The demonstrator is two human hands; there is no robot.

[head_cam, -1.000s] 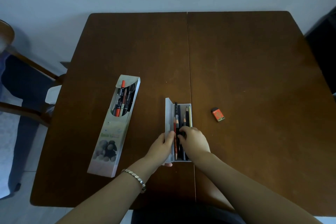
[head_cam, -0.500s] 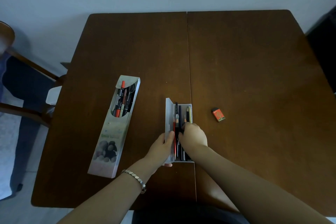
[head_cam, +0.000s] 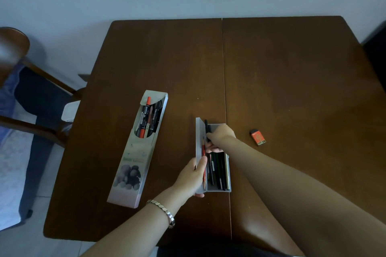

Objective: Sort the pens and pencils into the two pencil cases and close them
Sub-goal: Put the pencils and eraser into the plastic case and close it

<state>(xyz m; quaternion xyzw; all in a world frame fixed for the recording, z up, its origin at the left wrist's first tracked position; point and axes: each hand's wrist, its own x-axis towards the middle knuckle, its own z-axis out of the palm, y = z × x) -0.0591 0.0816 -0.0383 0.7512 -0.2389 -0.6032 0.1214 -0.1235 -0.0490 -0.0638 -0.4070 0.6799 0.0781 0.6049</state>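
Note:
A small grey pencil case (head_cam: 228,173) lies open in the middle of the table, its lid (head_cam: 199,135) standing up on the left. Several pencils (head_cam: 219,171) lie in it, one of them red. My left hand (head_cam: 193,177) grips the lid's near end, thumb over its edge. My right hand (head_cam: 221,137) reaches into the far half of the case and pinches dark pens or pencils there. A long silver case (head_cam: 133,165) lies open to the left, with several pens (head_cam: 148,119), one orange, showing in its far end.
An orange eraser (head_cam: 258,137) lies on the brown table (head_cam: 292,81) right of the small case. A wooden chair (head_cam: 25,81) stands off the table's left edge. The wall runs close behind the table's far edge.
My right hand has slid from the middle of the small case toward its far end. My left hand has stayed on the lid.

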